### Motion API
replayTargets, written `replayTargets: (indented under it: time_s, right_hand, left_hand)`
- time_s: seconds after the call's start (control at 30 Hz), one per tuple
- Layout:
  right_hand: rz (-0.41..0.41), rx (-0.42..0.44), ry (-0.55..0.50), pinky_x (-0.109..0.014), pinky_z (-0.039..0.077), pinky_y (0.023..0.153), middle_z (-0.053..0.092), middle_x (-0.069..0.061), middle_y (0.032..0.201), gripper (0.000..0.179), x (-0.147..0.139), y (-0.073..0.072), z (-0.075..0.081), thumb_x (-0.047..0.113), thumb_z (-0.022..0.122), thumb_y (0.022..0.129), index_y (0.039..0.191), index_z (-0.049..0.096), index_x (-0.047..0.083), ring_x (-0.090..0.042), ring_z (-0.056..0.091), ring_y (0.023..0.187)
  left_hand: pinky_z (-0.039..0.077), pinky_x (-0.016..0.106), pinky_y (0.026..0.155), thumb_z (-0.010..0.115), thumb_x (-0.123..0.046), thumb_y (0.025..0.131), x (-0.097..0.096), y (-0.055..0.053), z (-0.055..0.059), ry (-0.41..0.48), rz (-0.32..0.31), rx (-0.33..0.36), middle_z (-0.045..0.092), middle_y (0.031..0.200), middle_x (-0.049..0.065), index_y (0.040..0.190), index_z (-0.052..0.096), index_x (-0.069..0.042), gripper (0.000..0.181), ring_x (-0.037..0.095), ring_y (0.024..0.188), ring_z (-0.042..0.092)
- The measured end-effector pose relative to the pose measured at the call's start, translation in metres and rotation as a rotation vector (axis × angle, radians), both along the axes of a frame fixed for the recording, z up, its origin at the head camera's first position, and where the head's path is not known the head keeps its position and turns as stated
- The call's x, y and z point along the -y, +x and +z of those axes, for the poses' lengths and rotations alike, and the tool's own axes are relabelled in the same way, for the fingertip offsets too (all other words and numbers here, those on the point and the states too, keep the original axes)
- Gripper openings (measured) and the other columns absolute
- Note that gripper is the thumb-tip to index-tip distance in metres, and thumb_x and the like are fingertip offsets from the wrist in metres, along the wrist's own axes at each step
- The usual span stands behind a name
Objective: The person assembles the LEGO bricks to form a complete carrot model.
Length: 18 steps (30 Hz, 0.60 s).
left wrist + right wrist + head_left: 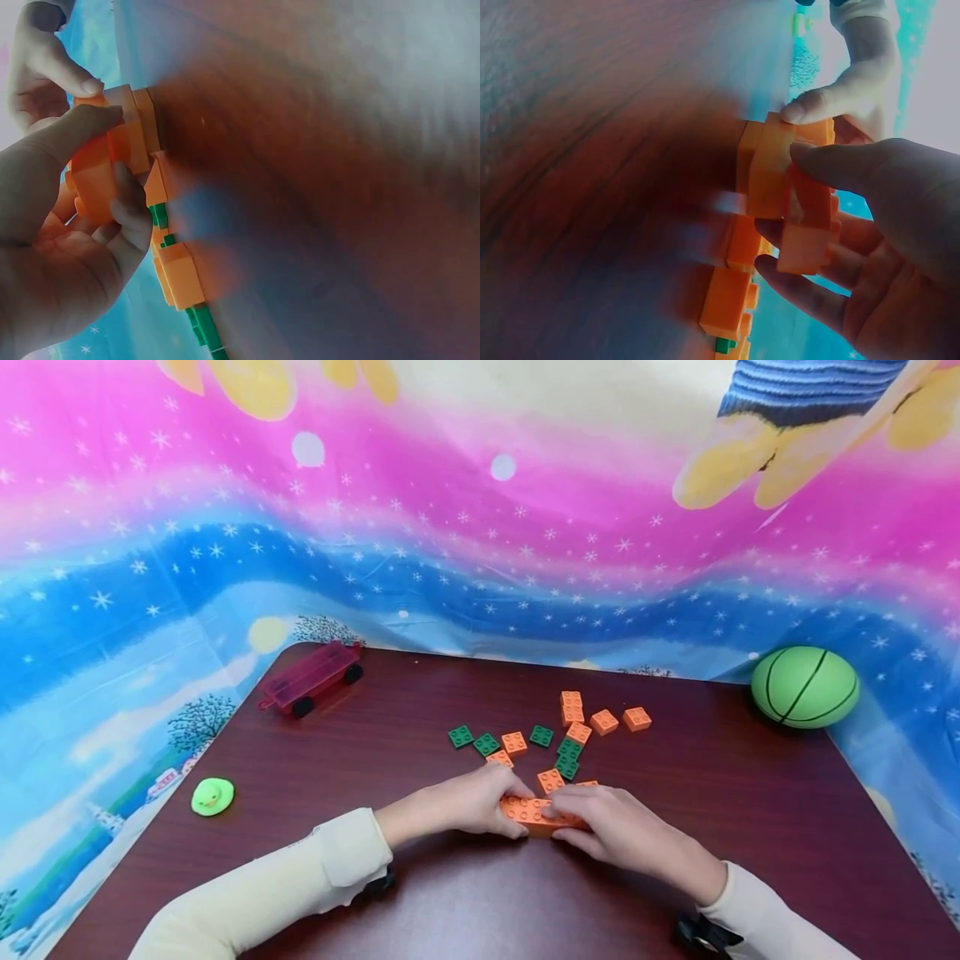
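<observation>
Both hands meet over joined orange toy bricks near the middle of the table in the head view. My left hand grips the left end, thumb on the near side and fingers on the far side. My right hand holds the right end the same way, its fingers hiding part of the top studs. The left wrist view shows stacked orange bricks between the left thumb and fingers. In the right wrist view, an orange brick sits between the right thumb and fingers, against the rest of the block.
Loose orange bricks and green bricks lie scattered just beyond the hands. A clear red toy wagon stands at the back left, a green duck at the left edge. At the back right sits a green ball, before a patterned cloth.
</observation>
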State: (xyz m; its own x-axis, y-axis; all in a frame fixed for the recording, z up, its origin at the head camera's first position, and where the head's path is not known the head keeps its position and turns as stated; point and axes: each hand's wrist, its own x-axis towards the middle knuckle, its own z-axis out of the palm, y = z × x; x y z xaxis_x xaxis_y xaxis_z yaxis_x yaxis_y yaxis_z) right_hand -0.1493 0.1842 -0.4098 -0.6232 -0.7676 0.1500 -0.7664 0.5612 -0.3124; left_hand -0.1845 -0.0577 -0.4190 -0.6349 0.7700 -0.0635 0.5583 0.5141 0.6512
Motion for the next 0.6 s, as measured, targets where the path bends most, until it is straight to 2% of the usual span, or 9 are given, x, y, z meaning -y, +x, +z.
replayTargets:
  time_s: [0.1, 0.2, 0.23, 0.3, 0.33, 0.37, 0.47, 0.53, 0.6]
  right_hand:
    - [-0.018, 0.006, -0.012, -0.023, 0.054, 0.07, 0.067, 0.014, 0.094, 0.013, 0.003, 0.0, -0.002, 0.024, 0.08, 0.091, 0.097, 0.068, 0.025, 0.001, 0.059, 0.079]
    - [-0.031, -0.01, -0.022, -0.019, 0.049, 0.064, 0.063, 0.015, 0.089, 0.016, 0.006, 0.002, -0.005, 0.025, 0.081, 0.089, 0.092, 0.065, 0.025, 0.003, 0.052, 0.072]
    - [-0.037, -0.016, -0.024, -0.019, 0.048, 0.063, 0.062, 0.014, 0.088, 0.017, 0.006, 0.002, -0.006, 0.024, 0.081, 0.089, 0.09, 0.064, 0.025, 0.003, 0.051, 0.071]
    - [-0.042, -0.026, -0.027, -0.018, 0.047, 0.061, 0.062, 0.014, 0.087, 0.018, 0.007, 0.002, -0.007, 0.024, 0.082, 0.089, 0.089, 0.064, 0.025, 0.004, 0.051, 0.07]
    - [-0.042, -0.029, -0.03, -0.018, 0.047, 0.061, 0.062, 0.013, 0.087, 0.018, 0.008, 0.002, -0.007, 0.023, 0.082, 0.088, 0.089, 0.064, 0.025, 0.004, 0.051, 0.069]
    - [-0.042, -0.029, -0.032, -0.018, 0.047, 0.06, 0.062, 0.013, 0.087, 0.018, 0.008, 0.002, -0.008, 0.023, 0.082, 0.088, 0.089, 0.064, 0.025, 0.004, 0.052, 0.069]
    - [-0.043, -0.027, -0.032, -0.017, 0.048, 0.06, 0.063, 0.012, 0.087, 0.017, 0.009, 0.001, -0.008, 0.023, 0.082, 0.088, 0.09, 0.065, 0.024, 0.004, 0.054, 0.07]
    - [-0.052, -0.025, -0.025, -0.018, 0.049, 0.06, 0.064, 0.012, 0.087, 0.017, 0.009, 0.001, -0.008, 0.024, 0.082, 0.088, 0.09, 0.065, 0.025, 0.004, 0.055, 0.07]
    - [-0.062, -0.017, -0.013, -0.018, 0.049, 0.059, 0.063, 0.013, 0.087, 0.017, 0.009, 0.001, -0.008, 0.025, 0.082, 0.088, 0.09, 0.065, 0.025, 0.004, 0.054, 0.069]
  left_hand:
    - [0.038, 0.015, 0.056, 0.083, -0.019, 0.085, 0.001, 0.001, 0.0, -0.017, -0.001, -0.018, 0.068, 0.08, -0.014, 0.112, 0.079, -0.016, 0.027, -0.001, 0.06, 0.046]
    - [0.035, 0.017, 0.053, 0.082, -0.032, 0.087, 0.002, 0.002, 0.003, -0.079, 0.005, -0.06, 0.067, 0.078, -0.019, 0.121, 0.077, -0.021, 0.036, -0.002, 0.058, 0.043]
    - [0.036, 0.017, 0.052, 0.082, -0.038, 0.088, 0.003, 0.002, 0.006, -0.098, 0.011, -0.066, 0.067, 0.075, -0.018, 0.124, 0.076, -0.021, 0.041, -0.002, 0.056, 0.043]
    - [0.033, 0.021, 0.049, 0.078, -0.048, 0.089, 0.005, -0.002, 0.014, -0.117, 0.019, -0.094, 0.066, 0.067, -0.01, 0.129, 0.074, -0.021, 0.049, 0.003, 0.052, 0.038]
    - [0.033, 0.022, 0.05, 0.075, -0.052, 0.09, 0.007, -0.004, 0.019, -0.121, 0.035, -0.112, 0.07, 0.071, -0.007, 0.131, 0.072, -0.021, 0.052, 0.006, 0.052, 0.039]
    - [0.037, 0.022, 0.053, 0.073, -0.055, 0.091, 0.01, -0.007, 0.023, -0.122, 0.06, -0.137, 0.074, 0.078, -0.003, 0.133, 0.071, -0.021, 0.054, 0.006, 0.055, 0.044]
    - [0.046, 0.028, 0.063, 0.065, -0.049, 0.098, 0.017, -0.017, 0.034, -0.114, 0.146, -0.182, 0.076, 0.111, 0.004, 0.139, 0.067, -0.022, 0.049, 0.013, 0.074, 0.06]
    - [0.052, 0.034, 0.072, 0.065, -0.042, 0.101, 0.022, -0.023, 0.036, -0.138, 0.205, -0.211, 0.069, 0.134, 0.001, 0.141, 0.065, -0.024, 0.044, 0.016, 0.095, 0.066]
    - [0.054, 0.039, 0.075, 0.066, -0.037, 0.101, 0.025, -0.026, 0.033, -0.183, 0.232, -0.225, 0.067, 0.136, 0.002, 0.142, 0.064, -0.025, 0.043, 0.019, 0.106, 0.067]
